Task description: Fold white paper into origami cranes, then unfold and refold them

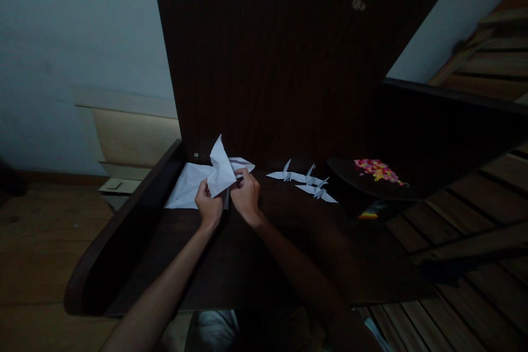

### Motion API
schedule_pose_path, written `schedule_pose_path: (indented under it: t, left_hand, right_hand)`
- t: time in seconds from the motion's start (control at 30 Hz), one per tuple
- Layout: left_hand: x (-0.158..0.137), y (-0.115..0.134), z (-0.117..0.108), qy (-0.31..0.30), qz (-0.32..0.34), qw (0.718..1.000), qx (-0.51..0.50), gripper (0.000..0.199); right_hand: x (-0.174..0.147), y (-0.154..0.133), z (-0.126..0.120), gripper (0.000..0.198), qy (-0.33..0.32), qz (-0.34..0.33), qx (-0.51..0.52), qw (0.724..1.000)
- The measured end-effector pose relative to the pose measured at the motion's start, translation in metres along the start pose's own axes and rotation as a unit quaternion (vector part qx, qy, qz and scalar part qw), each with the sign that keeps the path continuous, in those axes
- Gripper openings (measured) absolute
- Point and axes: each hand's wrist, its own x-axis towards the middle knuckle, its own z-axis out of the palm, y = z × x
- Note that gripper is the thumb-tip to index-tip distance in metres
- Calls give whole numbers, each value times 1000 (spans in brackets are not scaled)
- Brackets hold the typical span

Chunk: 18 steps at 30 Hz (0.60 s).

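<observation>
A partly folded sheet of white paper (223,170) is held up between my two hands, one corner pointing upward. My left hand (209,204) pinches its lower left edge. On the right side, my right hand (246,191) grips the same paper, thumb and fingers closed at its edge. Behind and to the left lie flat, creased white sheets (183,187) on the dark desk. Several folded white paper cranes (317,192) with spread wings rest to the right of my right hand.
The dark wooden desk (247,264) has a raised side panel (124,236) on the left and a tall back board (280,66). Small pink and yellow pieces (377,170) lie on a dark surface at the right. Slatted wood (466,231) stands beyond the desk.
</observation>
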Motion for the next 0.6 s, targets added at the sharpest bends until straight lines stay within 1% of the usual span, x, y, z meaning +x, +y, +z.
schedule_pose_path:
  t: [0.1,0.27,0.47,0.6]
  left_hand:
    - [-1,-2,-1,0,28,999,24,26]
    - [-4,-3,-3,-3,60,996,69,28]
    - [-5,-4,-5,-6,79,992,100,30]
    - [-6,-7,-5,-11,90,990,109,31]
  right_hand:
    - [0,1,2,12,0,2,37,999]
    - [0,0,4,6,24,22,133,991]
    - [5,4,7,17,27,64,228,971]
    - [8,6,6,21,24,53,259,964]
